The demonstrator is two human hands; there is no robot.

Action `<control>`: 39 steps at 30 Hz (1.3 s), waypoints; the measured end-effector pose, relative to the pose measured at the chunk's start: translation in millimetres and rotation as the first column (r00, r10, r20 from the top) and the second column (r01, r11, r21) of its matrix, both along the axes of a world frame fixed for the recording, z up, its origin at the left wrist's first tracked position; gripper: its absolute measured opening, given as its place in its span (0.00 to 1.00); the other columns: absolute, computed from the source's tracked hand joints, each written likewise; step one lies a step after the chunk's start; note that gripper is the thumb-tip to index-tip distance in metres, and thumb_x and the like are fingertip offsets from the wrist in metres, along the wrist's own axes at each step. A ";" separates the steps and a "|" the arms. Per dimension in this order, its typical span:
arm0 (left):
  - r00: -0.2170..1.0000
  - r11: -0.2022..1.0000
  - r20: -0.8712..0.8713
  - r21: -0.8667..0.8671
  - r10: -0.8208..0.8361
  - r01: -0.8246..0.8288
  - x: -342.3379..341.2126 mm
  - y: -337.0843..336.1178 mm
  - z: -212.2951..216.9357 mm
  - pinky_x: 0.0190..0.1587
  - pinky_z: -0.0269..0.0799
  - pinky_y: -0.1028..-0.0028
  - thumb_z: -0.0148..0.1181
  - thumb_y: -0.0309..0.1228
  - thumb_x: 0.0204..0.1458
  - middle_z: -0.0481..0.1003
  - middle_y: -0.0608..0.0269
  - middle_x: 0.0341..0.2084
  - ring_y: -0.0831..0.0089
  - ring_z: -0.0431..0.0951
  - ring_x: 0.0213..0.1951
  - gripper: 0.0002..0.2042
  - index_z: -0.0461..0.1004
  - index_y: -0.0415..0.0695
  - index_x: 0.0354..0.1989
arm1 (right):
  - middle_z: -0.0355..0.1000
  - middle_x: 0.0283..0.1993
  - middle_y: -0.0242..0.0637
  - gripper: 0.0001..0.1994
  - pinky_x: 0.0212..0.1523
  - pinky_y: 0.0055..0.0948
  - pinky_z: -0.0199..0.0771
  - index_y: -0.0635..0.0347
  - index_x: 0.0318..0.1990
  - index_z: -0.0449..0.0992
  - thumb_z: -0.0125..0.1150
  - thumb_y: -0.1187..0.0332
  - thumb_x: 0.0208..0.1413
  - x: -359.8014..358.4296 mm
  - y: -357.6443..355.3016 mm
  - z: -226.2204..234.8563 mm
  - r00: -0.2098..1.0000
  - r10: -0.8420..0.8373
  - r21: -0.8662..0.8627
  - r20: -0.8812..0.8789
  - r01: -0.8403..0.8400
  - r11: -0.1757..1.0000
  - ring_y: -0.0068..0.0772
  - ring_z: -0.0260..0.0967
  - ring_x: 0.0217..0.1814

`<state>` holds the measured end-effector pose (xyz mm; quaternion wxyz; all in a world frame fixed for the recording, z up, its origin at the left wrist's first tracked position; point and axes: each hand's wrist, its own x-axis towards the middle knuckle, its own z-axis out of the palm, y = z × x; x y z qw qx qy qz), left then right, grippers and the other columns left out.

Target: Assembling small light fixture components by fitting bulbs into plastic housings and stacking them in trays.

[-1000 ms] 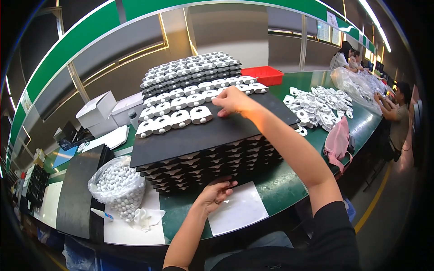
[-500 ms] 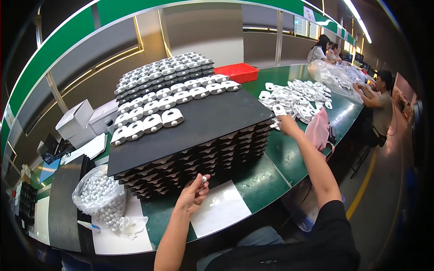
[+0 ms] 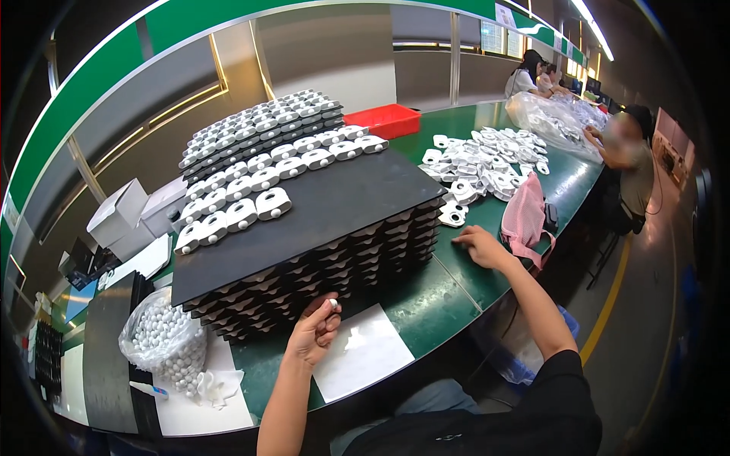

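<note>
Between the thumb and fingers of my left hand (image 3: 314,334) is a small white ball (image 3: 333,303) with a dark spot, held just in front of the tray stack. My right hand (image 3: 484,247) is low over the green table, right of the stack; its fingers are loosely bent, pointing left, and no part shows in them. Just beyond it lie a few white plastic housings (image 3: 454,213) with round holes, at the near edge of a loose heap (image 3: 487,163). Similar housings fitted with balls (image 3: 240,216) stand in rows on the top black tray (image 3: 327,201).
A clear bag of white balls (image 3: 163,330) sits at left, beside a glue tube (image 3: 148,390) and crumpled tissue (image 3: 218,386). White paper (image 3: 361,353) lies in front of me. A red bin (image 3: 384,120) stands behind; a pink bag (image 3: 525,216) is at right. Co-workers sit farther along.
My right hand has drawn back from the housing heap toward me and sits lower over the table. My left hand still holds the ball. The whole view has shifted slightly.
</note>
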<state>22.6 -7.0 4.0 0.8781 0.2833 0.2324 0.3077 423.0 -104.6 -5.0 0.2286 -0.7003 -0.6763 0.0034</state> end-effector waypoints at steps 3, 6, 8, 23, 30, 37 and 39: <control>0.999 0.999 0.024 0.022 -0.026 0.025 0.9 -0.7 1.2 0.13 0.46 0.88 0.53 0.30 0.51 0.69 0.63 0.28 0.83 0.60 0.20 0.10 0.69 0.41 0.41 | 0.70 0.38 0.41 0.12 0.46 0.34 0.64 0.59 0.34 0.76 0.48 0.77 0.42 9.2 -2.5 -1.0 0.998 -0.049 0.029 -0.037 0.050 0.998 0.43 0.65 0.43; 0.999 0.999 0.004 0.015 -0.032 0.032 0.4 -1.0 0.8 0.13 0.47 0.88 0.52 0.29 0.51 0.70 0.62 0.28 0.82 0.60 0.21 0.10 0.69 0.39 0.40 | 0.69 0.35 0.44 0.10 0.38 0.38 0.66 0.62 0.35 0.74 0.56 0.66 0.46 11.8 10.2 -5.2 0.912 -0.296 0.200 -0.283 0.358 0.912 0.46 0.67 0.36; 0.999 0.999 -0.001 0.015 -0.038 0.038 -1.1 1.2 -0.9 0.13 0.47 0.87 0.52 0.29 0.50 0.70 0.62 0.28 0.82 0.61 0.21 0.11 0.69 0.39 0.40 | 0.69 0.35 0.45 0.13 0.38 0.37 0.66 0.63 0.35 0.73 0.56 0.62 0.47 15.2 27.5 -17.9 0.878 -0.401 0.197 -0.261 0.456 0.868 0.46 0.67 0.37; 0.983 0.982 0.130 -0.124 -0.127 0.143 -0.3 3.3 -1.0 0.11 0.48 0.85 0.39 0.29 0.47 0.59 0.62 0.23 0.76 0.58 0.20 0.06 0.61 0.41 0.29 | 0.70 0.25 0.29 0.07 0.27 0.16 0.62 0.64 0.32 0.69 0.60 0.76 0.44 13.8 20.8 -37.1 0.623 -0.096 0.293 -0.776 0.491 0.820 0.14 0.64 0.28; 0.994 0.984 0.057 -0.143 -0.097 0.104 -1.3 0.5 0.9 0.11 0.48 0.85 0.40 0.26 0.45 0.61 0.61 0.25 0.76 0.58 0.20 0.06 0.61 0.40 0.30 | 0.71 0.24 0.30 0.09 0.27 0.17 0.62 0.68 0.32 0.75 0.58 0.70 0.47 -43.2 -35.1 -7.7 0.737 -0.087 0.288 -0.670 0.367 0.885 0.14 0.63 0.26; 0.998 0.988 0.036 -0.143 -0.052 0.056 -1.1 3.6 -2.3 0.10 0.48 0.86 0.42 0.19 0.41 0.64 0.57 0.30 0.77 0.59 0.19 0.10 0.62 0.41 0.34 | 0.70 0.22 0.32 0.12 0.23 0.18 0.62 0.69 0.39 0.73 0.57 0.70 0.50 -64.7 -42.4 -1.4 0.714 -0.171 0.123 -0.679 0.340 0.933 0.15 0.63 0.21; 0.998 0.990 0.037 -0.127 -0.056 0.061 -1.9 5.1 -4.4 0.10 0.48 0.86 0.41 0.18 0.42 0.65 0.56 0.31 0.77 0.59 0.19 0.12 0.63 0.41 0.36 | 0.69 0.21 0.32 0.13 0.22 0.18 0.62 0.68 0.42 0.71 0.56 0.71 0.50 -69.8 -41.1 0.3 0.673 -0.068 0.146 -0.736 0.256 0.955 0.15 0.62 0.21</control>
